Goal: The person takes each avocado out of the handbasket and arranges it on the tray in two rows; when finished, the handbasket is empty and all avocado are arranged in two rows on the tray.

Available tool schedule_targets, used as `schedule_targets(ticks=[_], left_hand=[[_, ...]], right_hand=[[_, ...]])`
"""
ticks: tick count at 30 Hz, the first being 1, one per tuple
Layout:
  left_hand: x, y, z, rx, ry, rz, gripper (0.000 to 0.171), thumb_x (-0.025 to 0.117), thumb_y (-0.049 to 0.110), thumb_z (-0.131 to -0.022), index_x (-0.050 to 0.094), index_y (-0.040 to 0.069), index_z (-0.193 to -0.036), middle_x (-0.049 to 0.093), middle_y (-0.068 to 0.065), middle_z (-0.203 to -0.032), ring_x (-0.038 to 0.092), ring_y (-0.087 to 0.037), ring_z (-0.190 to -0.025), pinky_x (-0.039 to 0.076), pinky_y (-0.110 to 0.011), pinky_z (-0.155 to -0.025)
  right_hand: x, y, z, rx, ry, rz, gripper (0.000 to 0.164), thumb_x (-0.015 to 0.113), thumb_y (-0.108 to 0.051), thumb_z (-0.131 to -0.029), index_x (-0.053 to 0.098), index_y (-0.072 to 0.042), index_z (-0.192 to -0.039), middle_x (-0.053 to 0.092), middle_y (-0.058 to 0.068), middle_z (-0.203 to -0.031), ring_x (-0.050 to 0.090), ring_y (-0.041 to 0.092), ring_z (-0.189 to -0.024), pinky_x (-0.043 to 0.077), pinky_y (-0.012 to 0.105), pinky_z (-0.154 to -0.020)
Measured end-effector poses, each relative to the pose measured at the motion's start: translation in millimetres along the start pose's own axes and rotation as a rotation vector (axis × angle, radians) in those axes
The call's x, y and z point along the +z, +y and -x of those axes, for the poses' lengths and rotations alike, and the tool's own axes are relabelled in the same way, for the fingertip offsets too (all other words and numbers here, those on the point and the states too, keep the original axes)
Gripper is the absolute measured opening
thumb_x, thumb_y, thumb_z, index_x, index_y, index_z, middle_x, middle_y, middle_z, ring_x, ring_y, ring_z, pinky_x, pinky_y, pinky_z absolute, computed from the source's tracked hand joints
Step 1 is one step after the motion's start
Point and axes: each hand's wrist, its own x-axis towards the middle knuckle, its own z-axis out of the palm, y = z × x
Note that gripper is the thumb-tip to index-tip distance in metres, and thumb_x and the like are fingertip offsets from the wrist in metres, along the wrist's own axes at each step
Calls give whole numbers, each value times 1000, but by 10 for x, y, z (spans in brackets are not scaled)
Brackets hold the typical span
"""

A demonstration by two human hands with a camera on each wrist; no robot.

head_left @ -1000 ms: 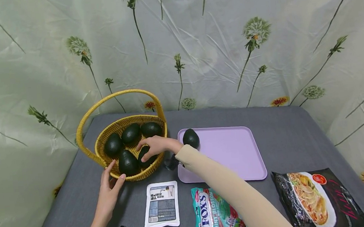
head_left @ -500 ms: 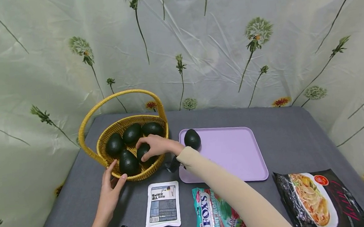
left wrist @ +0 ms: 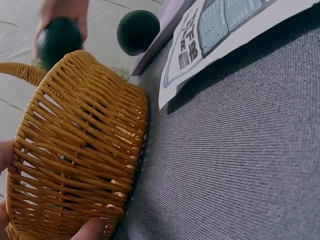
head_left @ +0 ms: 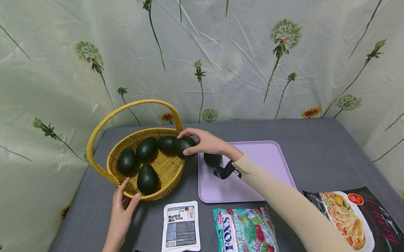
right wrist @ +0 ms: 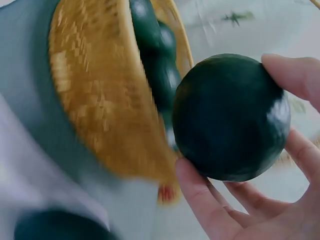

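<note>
My right hand grips a dark green avocado, raised at the right rim of the yellow wicker basket. In the right wrist view, the thumb and fingers curl round that avocado, with the basket just behind it. My left hand holds the near-left rim of the basket. In the left wrist view, its fingers lie at the edge of the woven wall. Several avocados, one of them the front avocado, lie inside the basket. Another avocado sits on the lilac tray, partly behind my right wrist.
A white label-printed pouch lies in front of the basket. Right of it is a turquoise candy bag. A black noodle packet lies at the right, partly behind my right sleeve. A flowered curtain hangs behind the grey table.
My right hand has lifted an avocado from the basket's right side and carried it up and to the right, to the rim. The left hand stays on the basket.
</note>
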Motion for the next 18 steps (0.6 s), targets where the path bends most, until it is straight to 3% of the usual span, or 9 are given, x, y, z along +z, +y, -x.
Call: schedule_targets(ticks=[5,10,14,18], left_hand=[[6,5,-7,7,0,7,64,56,18,-97,23,8,-151,14,-23,-150,22,-42,-132,22,-62,-103],[9,9,-1,13,2,8,63,56,16,-98,23,8,-151,15,-22,-149,22,-41,-132,24,-60,-103],[7,5,-5,14,3,4,63,56,17,-98,23,8,-151,15,-22,-149,22,-41,-132,24,-60,-102],[10,-2,-8,18,3,4,63,56,16,-97,24,7,-151,15,-22,-149,22,-41,-132,23,-60,-102]], right_hand=[[-398,231,432,85,101,-77,47,70,-17,-88,53,-14,-132,40,6,-141,50,26,-117,46,42,-88],[-694,510,883,193,173,-85,50,69,-20,-90,49,-13,-135,37,15,-141,57,36,-106,43,48,-89],[-799,718,1158,260,202,-59,52,68,-22,-90,48,-11,-136,37,18,-141,49,39,-117,42,52,-91],[-793,866,1296,287,217,-18,53,68,-21,-90,47,-8,-136,39,20,-139,44,40,-121,41,51,-93]])
